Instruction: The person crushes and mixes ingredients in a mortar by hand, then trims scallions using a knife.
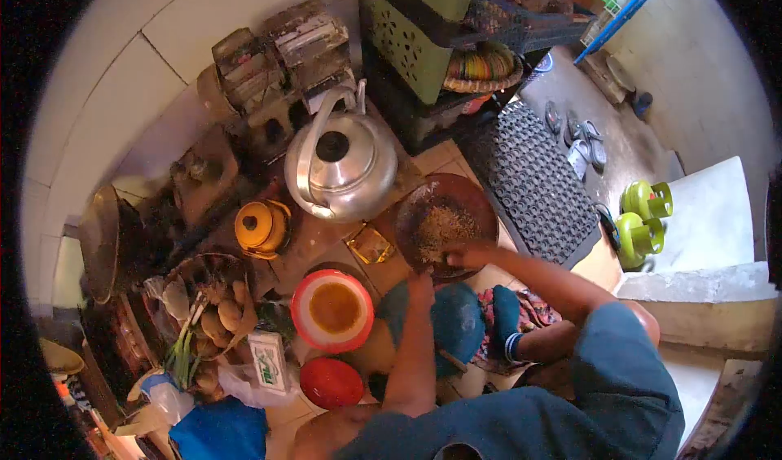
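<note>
A wide dark-brown mortar bowl (411, 212) stands on the floor in front of me, with a coarse, light-brown crumbly mix (444, 227) inside. My left hand (420, 281) grips its near rim at the left. Over the near right part of the bowl, my right hand (466, 256) is closed; what its fingers hold is too dark and small to make out. Close by on the left is a red-rimmed white basin (300, 317) with brownish liquid in it. A yellow-amber packet or dish (369, 244) lies just left of the mortar.
A large metal kettle (358, 175) stands behind, beside a lidded orange pot (261, 228). Left are a red bowl (331, 383), a white box (269, 362) and green onions (186, 350). A blue-green rounded object (456, 322) sits near my leg. A dark mat (542, 187) and green gas cylinders (635, 240) are right.
</note>
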Demonstrator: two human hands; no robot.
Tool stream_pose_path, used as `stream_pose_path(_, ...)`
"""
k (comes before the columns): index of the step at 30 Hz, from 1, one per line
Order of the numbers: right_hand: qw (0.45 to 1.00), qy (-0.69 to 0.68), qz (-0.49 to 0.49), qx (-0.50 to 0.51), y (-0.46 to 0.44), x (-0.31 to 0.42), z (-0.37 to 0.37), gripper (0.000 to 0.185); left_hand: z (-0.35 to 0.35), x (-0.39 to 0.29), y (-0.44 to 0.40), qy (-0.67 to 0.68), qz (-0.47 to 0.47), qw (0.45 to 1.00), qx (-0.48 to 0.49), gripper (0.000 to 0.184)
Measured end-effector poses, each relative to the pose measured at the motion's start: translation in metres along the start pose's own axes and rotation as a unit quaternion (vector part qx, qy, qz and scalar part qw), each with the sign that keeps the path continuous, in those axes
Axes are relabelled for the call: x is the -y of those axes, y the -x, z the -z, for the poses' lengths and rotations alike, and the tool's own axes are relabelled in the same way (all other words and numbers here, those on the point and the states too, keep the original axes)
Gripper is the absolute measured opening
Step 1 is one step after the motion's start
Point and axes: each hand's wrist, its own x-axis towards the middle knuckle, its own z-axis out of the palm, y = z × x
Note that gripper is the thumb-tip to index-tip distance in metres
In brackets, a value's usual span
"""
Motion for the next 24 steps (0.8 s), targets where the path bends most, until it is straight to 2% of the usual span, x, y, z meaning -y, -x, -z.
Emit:
stream_pose_path(1,0.974,0.121,0.105,-0.162,0.020,0.011,-0.009,0.052,-0.001,0.001,-0.003,-0.005,0.009,1.000,-0.004,0.057)
stream_pose_path(2,0.990,0.106,0.022,-0.089,0.014,0.017,-0.003,0.052,0.001,0.005,-0.002,-0.013,0.022,1.000,-0.011,0.056)
stream_pose_path(4,0.987,0.067,-0.139,0.050,-0.025,0.029,0.020,0.052,-0.008,-0.005,0.003,-0.010,0.038,0.999,-0.037,0.056)
stream_pose_path(5,0.989,0.034,-0.111,-0.086,-0.052,0.004,-0.018,0.049,-0.008,-0.012,0.006,-0.014,0.044,0.998,-0.050,0.056)
stream_pose_path(6,0.979,-0.138,-0.130,0.073,-0.067,-0.002,0.018,0.047,0.003,-0.005,0.003,-0.068,0.054,0.993,-0.081,0.055)
stream_pose_path(7,0.917,-0.297,-0.142,0.226,-0.080,-0.011,0.059,0.046,0.013,0.008,-0.011,-0.117,0.063,0.985,-0.106,0.054)
stream_pose_path(8,0.948,-0.254,-0.110,0.157,-0.085,-0.020,0.070,0.045,0.012,0.009,-0.030,-0.164,0.062,0.977,-0.125,0.054)
stream_pose_path(11,0.993,-0.098,-0.031,-0.054,-0.076,-0.026,0.058,0.044,-0.027,-0.071,0.005,-0.295,-0.195,0.924,-0.145,0.050)
stream_pose_path(13,0.972,0.037,-0.002,-0.232,-0.032,0.008,-0.002,0.045,-0.020,-0.077,-0.027,-0.362,-0.364,0.842,-0.167,0.047)
stream_pose_path(15,0.969,0.067,-0.039,-0.236,-0.027,0.023,-0.003,0.047,-0.008,-0.073,-0.060,-0.407,-0.446,0.780,-0.161,0.045)
stream_pose_path(16,0.984,0.031,-0.092,-0.149,-0.027,0.034,0.014,0.048,-0.008,-0.073,-0.068,-0.427,-0.445,0.773,-0.147,0.045)
stream_pose_path(18,0.984,-0.096,-0.142,-0.043,-0.043,0.020,0.025,0.050,0.001,-0.070,-0.087,-0.451,-0.432,0.769,-0.135,0.046)
stream_pose_path(20,0.955,-0.263,-0.134,0.007,-0.069,-0.031,0.009,0.053,0.016,-0.050,-0.095,-0.453,-0.396,0.785,-0.149,0.047)
stream_pose_path(21,0.981,-0.144,-0.061,-0.116,-0.060,-0.030,0.011,0.053,0.006,-0.057,-0.091,-0.448,-0.405,0.784,-0.144,0.047)
stream_pose_path(22,0.971,-0.025,0.014,-0.236,-0.043,-0.017,0.002,0.053,-0.003,-0.070,-0.081,-0.446,-0.414,0.781,-0.138,0.048)
stream_pose_path(24,0.967,0.085,-0.012,-0.240,-0.024,0.006,-0.017,0.053,-0.004,-0.072,-0.075,-0.452,-0.390,0.789,-0.145,0.049)
